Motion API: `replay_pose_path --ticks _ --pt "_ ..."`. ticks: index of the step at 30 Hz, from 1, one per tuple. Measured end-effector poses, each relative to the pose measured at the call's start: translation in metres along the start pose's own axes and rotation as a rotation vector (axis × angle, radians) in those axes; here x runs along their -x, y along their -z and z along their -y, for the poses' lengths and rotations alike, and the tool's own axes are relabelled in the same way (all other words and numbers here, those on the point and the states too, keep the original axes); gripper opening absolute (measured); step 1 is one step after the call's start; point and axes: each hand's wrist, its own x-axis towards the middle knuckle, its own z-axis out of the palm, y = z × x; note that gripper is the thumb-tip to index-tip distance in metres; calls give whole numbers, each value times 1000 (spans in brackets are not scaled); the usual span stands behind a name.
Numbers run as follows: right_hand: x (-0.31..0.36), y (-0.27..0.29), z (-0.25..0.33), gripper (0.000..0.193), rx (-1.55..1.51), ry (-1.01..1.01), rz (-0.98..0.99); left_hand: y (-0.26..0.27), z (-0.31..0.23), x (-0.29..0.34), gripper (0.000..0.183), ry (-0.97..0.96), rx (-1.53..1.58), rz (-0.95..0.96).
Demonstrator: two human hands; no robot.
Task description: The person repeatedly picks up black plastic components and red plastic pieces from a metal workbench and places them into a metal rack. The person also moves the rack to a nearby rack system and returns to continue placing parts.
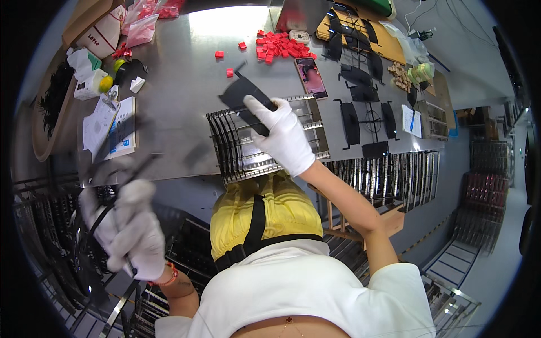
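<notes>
My right hand, in a white glove, grips a black curved plate with a thin hooked arm at its top. It holds the plate just over a metal slotted rack at the table's front edge. Thin black curved pieces stand in a row at the rack's left end. Low on the left, off the table, my gloved left hand is smeared by motion. Its fingers curl round a thin black curved piece, whose full shape is too blurred to make out.
Red small blocks lie in a pile at the back, near a phone. More black plates lie to the right around a wire stand. Clipboards with papers sit at left. Loaded racks stand below the table's right edge.
</notes>
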Motion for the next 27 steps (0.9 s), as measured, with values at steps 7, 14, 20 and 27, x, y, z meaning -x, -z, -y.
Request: replay_pose_path --ticks 7,14,20,27 --pt "47 -67 -33 16 161 79 730 34 -22 20 66 63 -229 -24" --pt "-23 -1 23 82 61 203 197 35 -1 6 68 172 -22 -431" --pt "-63 32 46 45 252 501 304 47 28 -21 37 420 117 -294" --pt "1 -9 -33 19 -190 -151 496 34 17 -5 51 28 324 116"
